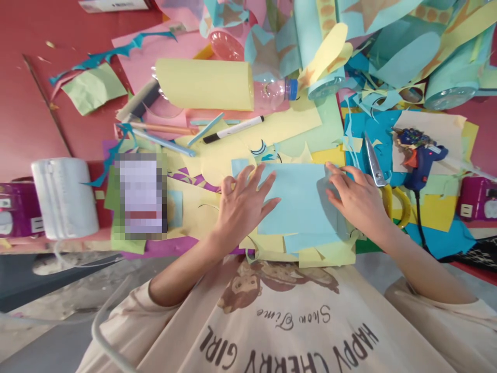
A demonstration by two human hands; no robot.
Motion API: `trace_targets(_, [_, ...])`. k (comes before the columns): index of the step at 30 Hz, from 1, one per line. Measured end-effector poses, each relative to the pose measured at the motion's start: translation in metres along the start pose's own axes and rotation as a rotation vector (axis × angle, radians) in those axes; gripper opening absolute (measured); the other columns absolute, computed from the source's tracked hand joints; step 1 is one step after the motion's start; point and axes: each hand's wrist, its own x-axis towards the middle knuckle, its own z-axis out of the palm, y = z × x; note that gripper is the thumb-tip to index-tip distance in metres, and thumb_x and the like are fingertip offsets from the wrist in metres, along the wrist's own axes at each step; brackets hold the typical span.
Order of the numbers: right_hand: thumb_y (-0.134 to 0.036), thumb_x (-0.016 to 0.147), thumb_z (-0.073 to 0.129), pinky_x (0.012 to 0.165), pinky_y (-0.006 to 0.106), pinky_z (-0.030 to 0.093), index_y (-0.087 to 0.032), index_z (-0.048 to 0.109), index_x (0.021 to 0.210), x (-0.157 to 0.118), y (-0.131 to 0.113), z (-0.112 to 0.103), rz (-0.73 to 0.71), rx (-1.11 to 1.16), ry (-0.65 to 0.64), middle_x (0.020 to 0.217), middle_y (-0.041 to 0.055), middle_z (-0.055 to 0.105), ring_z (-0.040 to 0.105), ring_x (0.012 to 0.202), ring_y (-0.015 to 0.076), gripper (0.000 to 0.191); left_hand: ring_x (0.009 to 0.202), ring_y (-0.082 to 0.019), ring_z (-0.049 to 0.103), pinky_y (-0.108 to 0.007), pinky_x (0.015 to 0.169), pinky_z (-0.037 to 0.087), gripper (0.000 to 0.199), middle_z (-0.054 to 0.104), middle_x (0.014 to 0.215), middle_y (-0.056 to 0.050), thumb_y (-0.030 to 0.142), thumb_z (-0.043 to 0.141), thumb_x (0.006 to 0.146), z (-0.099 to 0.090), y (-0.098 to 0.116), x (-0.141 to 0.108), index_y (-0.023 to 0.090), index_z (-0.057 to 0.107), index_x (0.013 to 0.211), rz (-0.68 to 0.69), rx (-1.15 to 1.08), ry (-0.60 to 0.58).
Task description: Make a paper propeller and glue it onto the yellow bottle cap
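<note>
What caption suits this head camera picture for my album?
Left hand and right hand at a pale blue sheet, scissors close by.

Bright, mostly even light over whole frame; colours pale, slightly washed out. Soft-edged shadow left of right grip (355, 194), cast on light blue sheet (297, 204); light seemingly from right. Small glare spots on clear bottle (269, 93), upper centre; sheen on scissors (375, 163) blade, right of centre. Floor (23, 295), lower left, duller, greyer. Wide-angle stretching toward sides, shirt (291, 331) broadened at bottom. Phone (140, 197), left of centre, pixelated into coarse blocks. Fine detail soft throughout.
</note>
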Motion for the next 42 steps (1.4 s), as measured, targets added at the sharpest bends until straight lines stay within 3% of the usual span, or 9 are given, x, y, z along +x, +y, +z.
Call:
trace_targets(9, [-0.034, 0.095, 0.052, 0.076, 0.04, 0.044, -0.016, 0.061, 0.096, -0.007, 0.005, 0.001, 0.065, -0.032, 0.054, 0.128, 0.0091, 0.067, 0.056, 0.114, 0.029, 0.02, 0.133, -0.038, 0.046, -0.053, 0.091, 0.041, 0.045, 0.04, 0.151, -0.019, 0.035, 0.044, 0.097, 0.008, -0.001, -0.004, 0.029, 0.048, 0.141, -0.028, 0.055, 0.022])
trace_targets(15, [-0.035, 0.092, 0.058, 0.082, 0.039, 0.043, -0.015, 0.06, 0.107, -0.002, 0.01, 0.001, 0.049, -0.02, 0.105, 0.119, 0.0113, 0.071, 0.059, 0.11, 0.0277, 0.025, 0.135, -0.039, 0.044, -0.055, 0.093, 0.04, 0.046, 0.039, 0.151, -0.023, 0.034, 0.045, 0.096, 0.012, -0.004, -0.005, 0.028, 0.046, 0.142, -0.002, 0.068, 0.047])
trace_targets(19, [-0.028, 0.094, 0.056, 0.08, 0.037, 0.044, -0.014, 0.06, 0.112, 0.008, 0.019, -0.001, -0.054, -0.025, 0.091, 0.107, 0.0108, 0.073, 0.06, 0.102, 0.0267, 0.024, 0.137, -0.039, 0.042, -0.056, 0.098, 0.039, 0.043, 0.039, 0.151, -0.022, 0.032, 0.049, 0.094, 0.007, -0.003, -0.003, 0.026, 0.052, 0.137, 0.024, 0.062, 0.085])
trace_targets(22, [-0.02, 0.095, 0.052, 0.077, 0.037, 0.044, -0.015, 0.064, 0.102, 0.014, 0.026, -0.001, -0.126, -0.034, 0.099, 0.101, 0.0102, 0.074, 0.062, 0.095, 0.0244, 0.015, 0.137, -0.038, 0.042, -0.056, 0.103, 0.037, 0.037, 0.045, 0.149, -0.019, 0.031, 0.05, 0.094, 0.001, -0.002, 0.002, 0.022, 0.057, 0.13, 0.072, 0.041, 0.107])
trace_targets(27, [-0.014, 0.092, 0.054, 0.071, 0.033, 0.048, -0.017, 0.066, 0.091, 0.019, 0.029, -0.004, -0.205, -0.047, 0.276, 0.086, 0.0036, 0.076, 0.065, 0.084, 0.02, 0.013, 0.131, -0.032, 0.05, -0.048, 0.103, 0.042, 0.04, 0.056, 0.139, -0.017, 0.033, 0.051, 0.094, -0.005, 0.006, 0.02, 0.014, 0.054, 0.129, 0.176, 0.0, 0.087])
trace_targets(32, [-0.017, 0.091, 0.058, 0.074, 0.031, 0.054, -0.019, 0.064, 0.093, 0.019, 0.027, -0.018, -0.23, 0.198, 0.352, 0.083, 0.003, 0.074, 0.066, 0.079, 0.0179, 0.006, 0.116, -0.027, 0.06, -0.039, 0.096, 0.048, 0.042, 0.065, 0.125, -0.014, 0.025, 0.049, 0.094, -0.004, 0.011, 0.034, 0.012, 0.049, 0.133, 0.256, -0.086, 0.055])
trace_targets(35, [-0.017, 0.092, 0.057, 0.08, 0.034, 0.056, -0.021, 0.061, 0.102, 0.011, 0.023, -0.028, -0.145, 0.291, 0.385, 0.093, 0.0062, 0.072, 0.067, 0.087, 0.0196, 0.012, 0.103, -0.023, 0.064, -0.035, 0.084, 0.05, 0.034, 0.07, 0.112, -0.01, 0.015, 0.038, 0.094, -0.007, 0.007, 0.038, 0.016, 0.059, 0.121, 0.165, -0.191, -0.023])
trace_targets(39, [-0.024, 0.091, 0.058, 0.092, 0.043, 0.054, -0.023, 0.055, 0.119, -0.008, 0.014, -0.035, -0.014, 0.232, 0.398, 0.123, 0.0137, 0.061, 0.06, 0.115, 0.0278, 0.028, 0.089, -0.021, 0.064, -0.029, 0.071, 0.047, 0.027, 0.07, 0.094, -0.005, 0.023, 0.042, 0.094, -0.016, -0.004, 0.044, 0.018, 0.066, 0.104, -0.12, -0.503, -0.037])
trace_targets(42, [-0.024, 0.092, 0.055, 0.102, 0.05, 0.048, -0.027, 0.053, 0.121, -0.023, 0.006, -0.034, 0.037, 0.161, 0.279, 0.141, 0.0158, 0.047, 0.047, 0.133, 0.0332, 0.029, 0.054, -0.013, 0.048, -0.025, 0.054, 0.037, 0.022, 0.05, 0.056, 0.002, 0.026, 0.054, 0.087, -0.018, -0.016, 0.051, 0.017, 0.062, 0.069, -0.268, -0.898, -0.037])
